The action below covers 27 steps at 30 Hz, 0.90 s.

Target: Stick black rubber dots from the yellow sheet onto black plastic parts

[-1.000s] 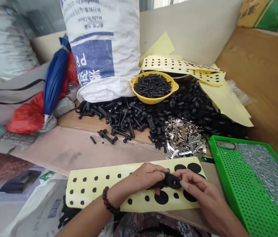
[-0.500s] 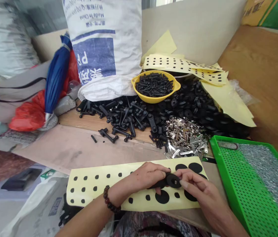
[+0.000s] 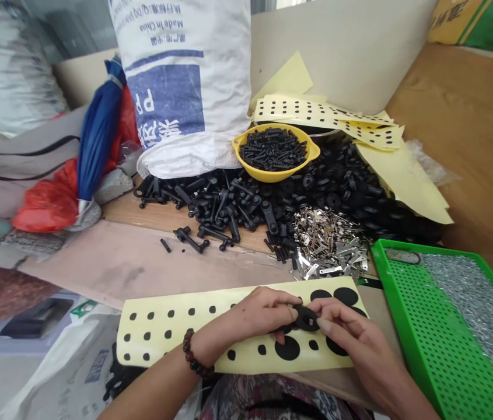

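Observation:
Between my two hands is a round black part [image 3: 306, 319] with a small square opening near its middle. My left hand [image 3: 257, 315], with a beaded bracelet at the wrist, grips its left side, thumb on top. My right hand [image 3: 351, 329] pinches its right edge between thumb and fingers. Both hands are above a pale yellow sheet [image 3: 176, 344] dotted with small black spots. Large black discs [image 3: 287, 349] lie on the sheet's right part, some partly hidden by my fingers.
Beyond the sheet lie metal clips [image 3: 327, 242], black handles [image 3: 228, 213] and a dark heap of round parts [image 3: 351, 181]. A yellow bowl [image 3: 272, 175] holds black screws. At right is a green tray [image 3: 416, 326]; a white sack [image 3: 189, 87] stands behind.
The round black part has tilted and shifted slightly left between my fingers. My left thumb now rests farther onto it. The sheet has not visibly moved.

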Available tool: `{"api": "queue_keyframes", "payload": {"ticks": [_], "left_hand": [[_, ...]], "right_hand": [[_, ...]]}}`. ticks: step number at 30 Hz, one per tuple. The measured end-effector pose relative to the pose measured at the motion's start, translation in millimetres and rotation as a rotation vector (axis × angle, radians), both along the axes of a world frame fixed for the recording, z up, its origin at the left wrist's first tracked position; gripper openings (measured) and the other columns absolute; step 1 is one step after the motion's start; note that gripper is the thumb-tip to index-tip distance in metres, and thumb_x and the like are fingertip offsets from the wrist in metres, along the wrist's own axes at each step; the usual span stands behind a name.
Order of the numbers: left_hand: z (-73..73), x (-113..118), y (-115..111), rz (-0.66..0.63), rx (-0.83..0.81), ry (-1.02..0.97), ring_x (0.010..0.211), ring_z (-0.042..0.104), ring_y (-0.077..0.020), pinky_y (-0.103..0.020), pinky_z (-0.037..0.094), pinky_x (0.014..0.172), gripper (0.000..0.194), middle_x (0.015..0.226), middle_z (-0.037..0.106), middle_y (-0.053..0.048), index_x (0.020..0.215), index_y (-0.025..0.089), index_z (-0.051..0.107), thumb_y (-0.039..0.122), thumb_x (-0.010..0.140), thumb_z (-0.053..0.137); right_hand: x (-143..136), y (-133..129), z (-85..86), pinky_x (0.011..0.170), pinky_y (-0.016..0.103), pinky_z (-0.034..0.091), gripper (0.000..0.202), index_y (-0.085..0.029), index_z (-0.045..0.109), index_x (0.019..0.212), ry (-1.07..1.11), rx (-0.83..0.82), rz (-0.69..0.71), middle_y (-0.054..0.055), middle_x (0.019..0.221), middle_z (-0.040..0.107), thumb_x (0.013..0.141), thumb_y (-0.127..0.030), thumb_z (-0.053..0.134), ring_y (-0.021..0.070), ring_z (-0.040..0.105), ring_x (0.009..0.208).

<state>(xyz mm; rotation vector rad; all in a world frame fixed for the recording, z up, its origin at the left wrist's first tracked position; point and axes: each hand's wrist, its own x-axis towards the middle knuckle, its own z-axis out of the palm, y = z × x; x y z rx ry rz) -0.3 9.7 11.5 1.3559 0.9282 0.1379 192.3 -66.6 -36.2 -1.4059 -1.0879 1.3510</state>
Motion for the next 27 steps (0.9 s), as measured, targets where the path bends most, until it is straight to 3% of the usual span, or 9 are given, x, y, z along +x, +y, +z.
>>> {"api": "queue_keyframes", "payload": {"ticks": [5,12,18,23,27], "left_hand": [[-3.4,0.1,-1.3,0.019,0.014,-0.004,0.05,0.054,-0.0114,-0.018,0.035,0.049,0.043,0.056,0.056,0.001,0.12,0.013,0.064,0.028,0.08,0.054],[-0.6,0.4,-1.1,0.031,-0.018,-0.016,0.051,0.054,-0.01,-0.019,0.04,0.051,0.039,0.07,0.059,-0.002,0.113,0.014,0.067,0.031,0.08,0.055],[-7.6,1.7,-3.4,0.022,0.003,-0.014,0.05,0.045,-0.0095,-0.02,0.041,0.05,0.041,0.064,0.05,0.002,0.114,0.013,0.065,0.035,0.081,0.053],[-12.3,3.1,-7.9,0.027,0.195,-0.017,0.052,0.04,-0.0085,-0.019,0.031,0.048,0.028,0.062,0.05,0.003,0.098,0.014,0.069,0.028,0.08,0.053],[-7.7,1.9,-11.3,0.053,0.343,0.005,0.055,0.041,-0.009,-0.019,0.032,0.052,0.025,0.062,0.053,0.004,0.093,0.014,0.07,0.022,0.078,0.051]], "right_hand": [[-5.9,1.7,7.3,0.059,0.026,0.041,0.029,-0.021,0.055,0.058,0.017,-0.008,-0.039,0.007,0.09,0.065,0.074,-0.043,0.066,0.0209,0.054,0.075],[-7.1,3.0,6.7,0.062,0.026,0.042,0.029,-0.021,0.055,0.059,0.032,0.007,-0.034,0.007,0.088,0.066,0.075,-0.042,0.066,0.0211,0.056,0.078],[-8.5,2.6,8.5,0.064,0.026,0.044,0.026,-0.021,0.055,0.061,0.018,0.027,-0.034,0.006,0.084,0.067,0.076,-0.04,0.065,0.0208,0.057,0.078],[-10.9,3.7,11.2,0.06,0.026,0.046,0.025,-0.022,0.055,0.061,-0.027,0.026,-0.049,0.005,0.077,0.065,0.074,-0.04,0.066,0.0195,0.057,0.071],[-14.5,3.4,13.2,0.06,0.026,0.048,0.026,-0.021,0.056,0.062,-0.053,0.027,-0.062,0.005,0.075,0.065,0.073,-0.043,0.067,0.0196,0.058,0.071]]}}
